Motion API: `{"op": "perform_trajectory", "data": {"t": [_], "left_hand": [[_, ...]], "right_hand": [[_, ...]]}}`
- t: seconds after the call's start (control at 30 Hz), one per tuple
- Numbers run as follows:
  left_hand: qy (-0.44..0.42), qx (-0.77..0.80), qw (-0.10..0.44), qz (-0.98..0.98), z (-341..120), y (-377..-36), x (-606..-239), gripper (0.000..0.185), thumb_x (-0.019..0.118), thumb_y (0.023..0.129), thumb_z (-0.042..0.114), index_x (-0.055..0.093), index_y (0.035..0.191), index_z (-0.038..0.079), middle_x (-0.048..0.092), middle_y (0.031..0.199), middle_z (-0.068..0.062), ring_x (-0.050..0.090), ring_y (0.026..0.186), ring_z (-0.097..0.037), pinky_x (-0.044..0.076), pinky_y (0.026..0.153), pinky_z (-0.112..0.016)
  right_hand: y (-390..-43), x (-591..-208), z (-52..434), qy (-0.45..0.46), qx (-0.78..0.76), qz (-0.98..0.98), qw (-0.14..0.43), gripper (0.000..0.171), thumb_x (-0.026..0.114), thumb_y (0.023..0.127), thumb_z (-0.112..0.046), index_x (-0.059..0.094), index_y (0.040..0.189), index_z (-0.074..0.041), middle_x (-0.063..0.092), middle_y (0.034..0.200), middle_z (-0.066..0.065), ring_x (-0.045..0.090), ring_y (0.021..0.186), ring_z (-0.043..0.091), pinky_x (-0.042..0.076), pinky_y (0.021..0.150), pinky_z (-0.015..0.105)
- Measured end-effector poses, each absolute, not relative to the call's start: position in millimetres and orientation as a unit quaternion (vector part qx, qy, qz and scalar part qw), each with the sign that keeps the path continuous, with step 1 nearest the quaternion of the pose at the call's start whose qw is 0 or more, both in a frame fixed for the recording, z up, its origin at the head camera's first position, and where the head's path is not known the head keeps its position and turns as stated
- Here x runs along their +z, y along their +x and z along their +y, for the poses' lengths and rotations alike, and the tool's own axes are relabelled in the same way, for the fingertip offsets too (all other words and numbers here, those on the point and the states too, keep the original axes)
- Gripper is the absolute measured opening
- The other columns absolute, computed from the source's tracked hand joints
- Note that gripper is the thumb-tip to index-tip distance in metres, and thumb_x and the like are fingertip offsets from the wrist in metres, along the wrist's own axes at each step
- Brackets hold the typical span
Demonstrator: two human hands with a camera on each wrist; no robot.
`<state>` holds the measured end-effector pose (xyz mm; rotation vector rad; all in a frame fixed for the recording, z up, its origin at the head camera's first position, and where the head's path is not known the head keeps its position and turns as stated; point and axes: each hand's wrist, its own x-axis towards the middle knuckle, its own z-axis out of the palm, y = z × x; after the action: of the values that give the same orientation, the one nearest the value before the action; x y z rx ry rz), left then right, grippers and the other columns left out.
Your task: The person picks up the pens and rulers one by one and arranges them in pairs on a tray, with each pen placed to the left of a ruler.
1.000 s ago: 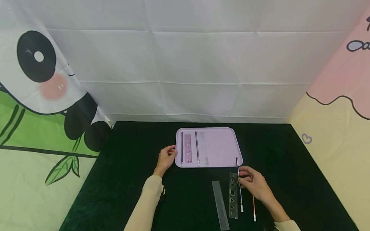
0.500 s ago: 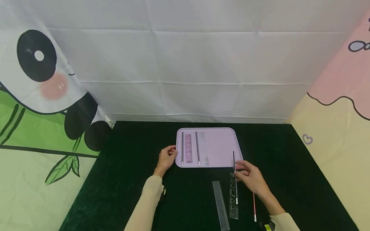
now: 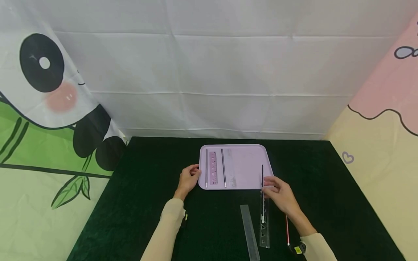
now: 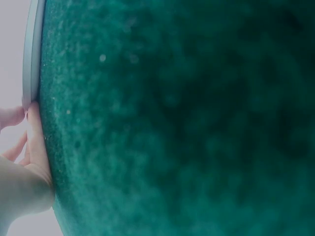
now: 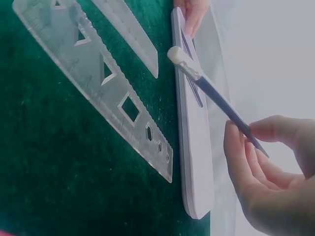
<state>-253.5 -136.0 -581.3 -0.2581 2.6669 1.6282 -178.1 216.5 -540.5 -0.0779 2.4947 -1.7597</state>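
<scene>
My right hand [image 3: 279, 194] pinches a dark pencil [image 3: 262, 188] with a white eraser end between thumb and fingers. It holds the pencil over the near right edge of the lilac tray [image 3: 248, 163]; in the right wrist view the pencil [image 5: 216, 96] is tilted, eraser toward the camera. My left hand [image 3: 188, 180] is at the tray's left edge, and in the left wrist view its thumb and a finger pinch the rim [image 4: 32, 64]. On the tray lie a pencil [image 3: 206, 168], a pink ruler [image 3: 213, 168], another pencil [image 3: 223, 168] and a clear ruler [image 3: 232, 168], roughly parallel.
On the dark green cloth [image 3: 147, 163], nearer the body, lie a plain clear ruler [image 3: 249, 232] and a clear stencil ruler [image 3: 264, 232], partly beneath the held pencil in view. A red pencil [image 3: 287, 230] lies right of them, partly hidden by the right arm.
My right hand has carried the pencil forward and a little left, from beside the stencil ruler to the tray's near edge. The left hand stays at the tray.
</scene>
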Motion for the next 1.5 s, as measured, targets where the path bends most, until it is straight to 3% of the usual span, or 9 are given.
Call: {"op": "perform_trajectory", "data": {"t": [0.6, 1.17, 1.5], "left_hand": [[-0.082, 0.514, 0.004, 0.854, -136.1, -253.5, -581.8, 0.035, 0.061, 0.104, 0.013, 0.063, 0.137, 0.002, 0.066, 0.117, -0.013, 0.059, 0.105, -0.026, 0.050, 0.097, -0.043], [-0.082, 0.513, 0.003, 0.854, -136.0, -254.8, -583.2, 0.034, 0.063, 0.103, 0.013, 0.064, 0.135, 0.002, 0.066, 0.115, -0.012, 0.059, 0.104, -0.026, 0.050, 0.095, -0.043], [-0.083, 0.517, 0.003, 0.852, -136.4, -253.7, -582.6, 0.035, 0.063, 0.103, 0.014, 0.063, 0.136, 0.003, 0.066, 0.116, -0.012, 0.059, 0.105, -0.026, 0.050, 0.096, -0.043]], "right_hand": [[-194.4, -532.4, 202.8, 0.008, -0.609, 0.793, 0.033, 0.043, 0.067, 0.100, -0.011, 0.054, 0.139, 0.004, 0.061, 0.131, 0.027, 0.069, 0.112, 0.036, 0.058, 0.084, 0.026], [-212.4, -542.2, 192.2, 0.014, -0.621, 0.784, 0.014, 0.036, 0.068, 0.100, -0.013, 0.059, 0.131, 0.003, 0.066, 0.124, 0.024, 0.072, 0.102, 0.029, 0.058, 0.087, 0.033], [-222.0, -545.4, 192.0, 0.013, -0.626, 0.779, 0.016, 0.034, 0.067, 0.101, -0.013, 0.059, 0.131, 0.002, 0.063, 0.124, 0.025, 0.074, 0.093, 0.030, 0.060, 0.078, 0.031]]}}
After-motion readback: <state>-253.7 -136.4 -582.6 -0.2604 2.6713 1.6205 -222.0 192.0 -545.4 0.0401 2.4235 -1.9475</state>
